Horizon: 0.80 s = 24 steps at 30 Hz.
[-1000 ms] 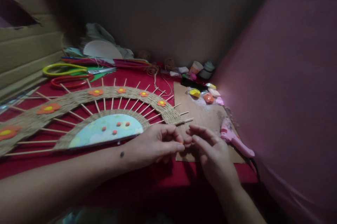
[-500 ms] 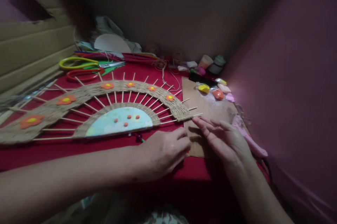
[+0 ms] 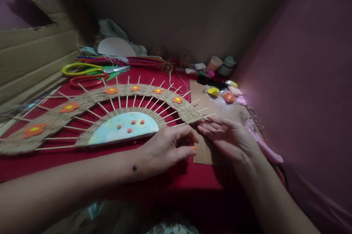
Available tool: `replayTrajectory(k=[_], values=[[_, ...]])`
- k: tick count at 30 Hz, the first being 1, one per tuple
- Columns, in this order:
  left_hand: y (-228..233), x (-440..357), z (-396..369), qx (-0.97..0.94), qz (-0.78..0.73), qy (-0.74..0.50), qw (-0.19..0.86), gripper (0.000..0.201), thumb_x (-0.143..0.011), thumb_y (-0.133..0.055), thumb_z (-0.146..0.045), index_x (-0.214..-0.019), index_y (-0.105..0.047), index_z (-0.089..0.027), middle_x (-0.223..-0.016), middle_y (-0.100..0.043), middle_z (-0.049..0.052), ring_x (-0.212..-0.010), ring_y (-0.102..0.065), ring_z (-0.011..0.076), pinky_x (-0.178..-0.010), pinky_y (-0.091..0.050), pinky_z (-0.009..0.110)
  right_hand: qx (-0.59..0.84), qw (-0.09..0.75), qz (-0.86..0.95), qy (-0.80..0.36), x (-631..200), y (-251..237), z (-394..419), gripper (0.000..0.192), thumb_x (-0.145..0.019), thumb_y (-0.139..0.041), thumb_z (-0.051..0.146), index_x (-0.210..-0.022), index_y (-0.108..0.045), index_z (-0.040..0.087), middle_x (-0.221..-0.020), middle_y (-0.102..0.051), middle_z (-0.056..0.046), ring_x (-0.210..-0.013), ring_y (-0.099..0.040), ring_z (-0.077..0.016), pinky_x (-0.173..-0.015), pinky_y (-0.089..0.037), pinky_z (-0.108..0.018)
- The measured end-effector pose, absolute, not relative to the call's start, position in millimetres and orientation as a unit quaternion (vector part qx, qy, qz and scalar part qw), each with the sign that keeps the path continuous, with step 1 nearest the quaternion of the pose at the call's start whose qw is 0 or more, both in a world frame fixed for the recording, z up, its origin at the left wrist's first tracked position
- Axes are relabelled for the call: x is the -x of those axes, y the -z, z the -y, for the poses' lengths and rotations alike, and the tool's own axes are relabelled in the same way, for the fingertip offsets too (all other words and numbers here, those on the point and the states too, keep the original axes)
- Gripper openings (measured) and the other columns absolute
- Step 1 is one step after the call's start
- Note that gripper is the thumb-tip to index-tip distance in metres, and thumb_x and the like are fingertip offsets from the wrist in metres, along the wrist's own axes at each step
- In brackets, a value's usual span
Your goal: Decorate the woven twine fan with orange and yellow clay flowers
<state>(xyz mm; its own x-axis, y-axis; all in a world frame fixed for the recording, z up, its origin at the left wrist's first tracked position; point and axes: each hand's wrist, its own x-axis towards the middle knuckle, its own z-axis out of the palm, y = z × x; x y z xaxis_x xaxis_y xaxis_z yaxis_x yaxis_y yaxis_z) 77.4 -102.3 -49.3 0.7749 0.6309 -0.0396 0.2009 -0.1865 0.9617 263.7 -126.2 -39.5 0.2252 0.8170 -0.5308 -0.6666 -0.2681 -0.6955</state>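
Your left hand [image 3: 167, 149] pinches a tiny orange bead [image 3: 193, 147] at the cardboard's [image 3: 205, 153] edge — right hand [image 3: 228, 137] lies open, empty, just beside. Ahead on the tabletop [image 3: 110, 164], the woven fan [image 3: 115, 93] already carries flowers and four beads — this one isn't placed.

There is only one view, from a camera on the person's head. It looks forward and down, quite near to the red table [image 3: 198, 175], with both hands low in the middle. A dark wall [image 3: 176, 18] closes the view behind.
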Motion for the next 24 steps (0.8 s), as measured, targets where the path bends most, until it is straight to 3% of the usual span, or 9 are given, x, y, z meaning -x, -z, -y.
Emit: replayTrajectory(k=[3,8,14,16,24], values=[[50,-78,100,-0.763,-0.276,-0.213,0.544,0.014,-0.085,-0.054,-0.020,-0.098,-0.061,-0.018,-0.070,-0.063,-0.002,-0.062,-0.060,0.0104,-0.060,-0.048,0.021,0.462,0.623,0.033,-0.630,-262,41,120,0.016,-0.067,-0.046,0.002,-0.072,-0.054,0.015,-0.080,-0.062,-0.010,-0.082,-0.063,-0.0202,-0.083,-0.055,-0.040],[51,-77,97,-0.780,-0.270,-0.200,0.528,0.011,-0.085,-0.056,-0.023,-0.090,-0.064,-0.017,-0.072,-0.065,-0.001,-0.064,-0.060,0.0094,-0.062,-0.047,0.020,0.424,0.627,-0.004,-0.653,-255,45,110,0.016,-0.069,-0.043,0.002,-0.075,-0.053,0.014,-0.084,-0.064,-0.014,-0.079,-0.063,-0.0212,-0.076,-0.057,-0.041],[48,-76,94,-0.776,-0.271,-0.205,0.532,0.011,-0.080,-0.065,-0.027,-0.076,-0.064,-0.016,-0.066,-0.062,-0.004,-0.060,-0.055,0.0076,-0.058,-0.043,0.017,0.404,0.637,-0.016,-0.657,-248,45,101,0.018,-0.069,-0.046,-0.002,-0.070,-0.051,0.016,-0.061,-0.056,-0.002,-0.053,-0.055,-0.0114,-0.058,-0.055,-0.024],[46,-76,94,-0.771,-0.265,-0.216,0.537,0.012,-0.079,-0.066,-0.026,-0.073,-0.065,-0.016,-0.063,-0.060,-0.005,-0.057,-0.052,0.0059,-0.055,-0.041,0.015,0.408,0.635,-0.019,-0.656,-246,44,97,0.020,-0.069,-0.045,-0.003,-0.069,-0.052,0.016,-0.060,-0.056,-0.001,-0.052,-0.053,-0.0105,-0.054,-0.052,-0.022],[41,-75,92,-0.670,-0.276,-0.155,0.672,0.008,-0.082,-0.061,-0.022,-0.086,-0.065,-0.017,-0.063,-0.061,-0.004,-0.059,-0.057,0.0071,-0.058,-0.045,0.017,0.345,0.575,0.036,-0.741,-244,54,87,0.027,-0.072,-0.049,0.001,-0.092,-0.061,0.013,-0.073,-0.065,-0.003,-0.081,-0.062,-0.0189,-0.081,-0.050,-0.038]])
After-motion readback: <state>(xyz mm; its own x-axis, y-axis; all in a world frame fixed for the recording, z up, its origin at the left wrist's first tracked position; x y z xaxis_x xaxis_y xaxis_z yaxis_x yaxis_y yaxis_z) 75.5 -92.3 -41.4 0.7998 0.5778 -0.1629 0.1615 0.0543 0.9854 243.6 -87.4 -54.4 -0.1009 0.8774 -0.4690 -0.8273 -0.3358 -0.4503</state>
